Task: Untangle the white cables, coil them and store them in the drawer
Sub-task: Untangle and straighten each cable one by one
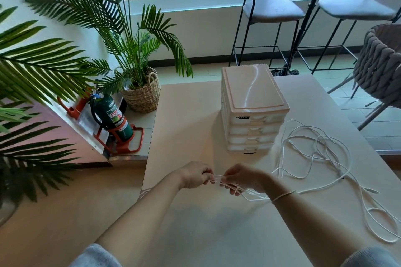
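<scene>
White cables [325, 158] lie in loose tangled loops on the right part of the beige table [184, 115], reaching toward its near right corner. My left hand [195, 176] and my right hand [243, 179] meet over the table's middle, both pinching a short bundle of white cable strands [217, 179] between them. From my right hand the strands trail off to the tangle. A small pale drawer unit [251, 104] with several shut drawers stands behind my hands.
Potted palms [138, 84] and a green fire extinguisher [112, 115] on a red stand sit on the floor left of the table. Two bar stools [271, 11], a tripod pole and a woven grey chair [382, 67] stand beyond and right.
</scene>
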`<state>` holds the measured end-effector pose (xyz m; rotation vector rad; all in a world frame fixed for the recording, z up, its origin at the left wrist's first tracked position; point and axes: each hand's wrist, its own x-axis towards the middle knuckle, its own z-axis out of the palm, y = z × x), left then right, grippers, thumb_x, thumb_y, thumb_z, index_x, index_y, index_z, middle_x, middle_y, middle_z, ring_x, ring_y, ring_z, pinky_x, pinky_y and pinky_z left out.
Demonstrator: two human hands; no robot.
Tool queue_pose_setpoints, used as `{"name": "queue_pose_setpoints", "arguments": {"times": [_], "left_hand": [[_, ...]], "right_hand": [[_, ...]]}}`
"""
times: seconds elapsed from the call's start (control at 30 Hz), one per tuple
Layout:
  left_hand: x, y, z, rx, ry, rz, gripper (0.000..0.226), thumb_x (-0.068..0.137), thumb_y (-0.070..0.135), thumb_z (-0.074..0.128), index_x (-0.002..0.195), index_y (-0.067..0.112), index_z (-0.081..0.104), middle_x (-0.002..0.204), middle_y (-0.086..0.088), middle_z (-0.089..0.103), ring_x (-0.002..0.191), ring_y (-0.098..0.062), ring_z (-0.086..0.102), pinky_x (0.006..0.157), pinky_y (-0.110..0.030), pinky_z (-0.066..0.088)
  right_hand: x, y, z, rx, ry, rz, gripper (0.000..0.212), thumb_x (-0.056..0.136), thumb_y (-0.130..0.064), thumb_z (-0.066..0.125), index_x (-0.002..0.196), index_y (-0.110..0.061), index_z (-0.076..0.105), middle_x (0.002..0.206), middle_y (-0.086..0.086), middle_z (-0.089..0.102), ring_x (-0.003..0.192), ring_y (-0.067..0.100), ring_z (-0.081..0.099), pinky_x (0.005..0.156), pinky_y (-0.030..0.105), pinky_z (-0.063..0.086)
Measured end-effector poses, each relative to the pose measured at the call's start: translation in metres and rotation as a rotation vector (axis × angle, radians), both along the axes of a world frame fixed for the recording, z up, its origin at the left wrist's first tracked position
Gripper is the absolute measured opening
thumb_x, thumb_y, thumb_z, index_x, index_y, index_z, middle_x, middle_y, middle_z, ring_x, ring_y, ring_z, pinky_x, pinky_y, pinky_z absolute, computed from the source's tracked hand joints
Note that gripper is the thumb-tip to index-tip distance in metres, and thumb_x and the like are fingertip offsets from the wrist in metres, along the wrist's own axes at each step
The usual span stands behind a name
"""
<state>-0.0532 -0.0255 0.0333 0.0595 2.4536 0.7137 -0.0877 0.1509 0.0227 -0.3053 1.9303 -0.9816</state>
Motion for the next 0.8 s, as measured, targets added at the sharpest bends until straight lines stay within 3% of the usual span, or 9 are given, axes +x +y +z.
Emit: {"name": "queue_pose_setpoints", "arguments": {"times": [0.1, 0.17, 0.23, 0.37, 0.5, 0.57, 0.67, 0.73, 0.8], "left_hand": [[0.002, 0.002, 0.001, -0.014, -0.019, -0.036, 0.026, 0.097, 0.02, 0.044, 0.11, 0.009, 0.065, 0.088, 0.001, 0.056, 0.081, -0.013, 0.048, 0.062, -0.021, 0.036], [0.001, 0.002, 0.003, -0.028, -0.022, -0.046, 0.027, 0.098, 0.019, 0.043, 0.111, 0.009, 0.064, 0.088, 0.001, 0.055, 0.082, -0.013, 0.047, 0.061, -0.019, 0.035], [0.001, 0.001, 0.004, -0.036, -0.021, -0.044, 0.027, 0.098, 0.019, 0.042, 0.111, 0.01, 0.064, 0.088, 0.0, 0.055, 0.082, -0.013, 0.047, 0.06, -0.019, 0.035], [0.001, 0.001, 0.004, -0.052, -0.022, -0.047, 0.028, 0.098, 0.018, 0.042, 0.111, 0.008, 0.064, 0.099, -0.013, 0.064, 0.082, -0.012, 0.047, 0.066, -0.022, 0.035], [0.001, 0.003, 0.005, -0.045, -0.02, -0.059, 0.027, 0.098, 0.017, 0.042, 0.112, 0.009, 0.064, 0.097, -0.013, 0.063, 0.082, -0.012, 0.047, 0.063, -0.022, 0.034], [0.001, 0.003, 0.005, -0.045, -0.022, -0.079, 0.028, 0.098, 0.015, 0.041, 0.111, 0.009, 0.065, 0.095, -0.013, 0.063, 0.082, -0.012, 0.047, 0.064, -0.021, 0.034], [0.001, 0.002, 0.004, -0.007, -0.025, -0.063, 0.028, 0.098, 0.015, 0.041, 0.111, 0.01, 0.065, 0.081, 0.001, 0.054, 0.082, -0.011, 0.046, 0.059, -0.015, 0.034], [0.001, 0.002, 0.004, 0.02, -0.026, -0.043, 0.027, 0.097, 0.016, 0.043, 0.111, 0.01, 0.065, 0.072, 0.007, 0.051, 0.082, -0.012, 0.047, 0.061, -0.012, 0.033], [0.0, 0.001, 0.003, 0.033, -0.026, -0.028, 0.026, 0.097, 0.018, 0.044, 0.11, 0.011, 0.066, 0.069, 0.011, 0.049, 0.079, -0.012, 0.047, 0.061, -0.014, 0.034]], "right_hand": [[-0.001, -0.002, -0.002, 0.044, 0.112, 0.052, 0.023, 0.089, -0.008, 0.054, 0.07, -0.016, 0.064, 0.076, 0.009, 0.068, 0.068, 0.02, 0.063, 0.066, 0.028, 0.048], [-0.002, -0.006, 0.0, 0.122, 0.236, 0.134, 0.026, 0.088, -0.012, 0.054, 0.066, -0.023, 0.062, 0.07, -0.001, 0.068, 0.065, 0.009, 0.063, 0.071, 0.028, 0.048], [-0.001, -0.009, 0.002, 0.165, 0.31, 0.18, 0.024, 0.087, -0.016, 0.053, 0.066, -0.022, 0.064, 0.068, -0.006, 0.067, 0.054, -0.003, 0.057, 0.067, 0.024, 0.046], [-0.002, -0.011, 0.006, 0.216, 0.388, 0.177, 0.016, 0.081, -0.018, 0.061, 0.089, -0.012, 0.073, 0.064, -0.007, 0.057, 0.057, 0.005, 0.046, 0.054, 0.02, 0.034], [-0.001, -0.011, 0.005, 0.216, 0.39, 0.168, 0.023, 0.076, -0.018, 0.07, 0.098, -0.011, 0.072, 0.078, -0.001, 0.059, 0.073, 0.011, 0.05, 0.053, 0.017, 0.033], [-0.001, -0.012, 0.004, 0.21, 0.385, 0.17, 0.022, 0.076, -0.017, 0.07, 0.098, -0.01, 0.072, 0.074, -0.001, 0.058, 0.07, 0.01, 0.05, 0.054, 0.017, 0.033], [-0.004, -0.009, 0.004, 0.19, 0.351, 0.175, 0.005, 0.079, -0.014, 0.067, 0.082, -0.014, 0.072, 0.063, -0.006, 0.059, 0.058, 0.005, 0.05, 0.059, 0.019, 0.038], [-0.006, -0.007, 0.006, 0.18, 0.337, 0.224, 0.014, 0.084, -0.014, 0.062, 0.071, -0.02, 0.065, 0.07, -0.004, 0.067, 0.061, 0.005, 0.057, 0.069, 0.023, 0.045], [-0.006, -0.004, 0.007, 0.092, 0.225, 0.206, 0.017, 0.089, -0.009, 0.056, 0.074, -0.017, 0.06, 0.076, 0.001, 0.069, 0.065, 0.01, 0.063, 0.076, 0.029, 0.05]]}}
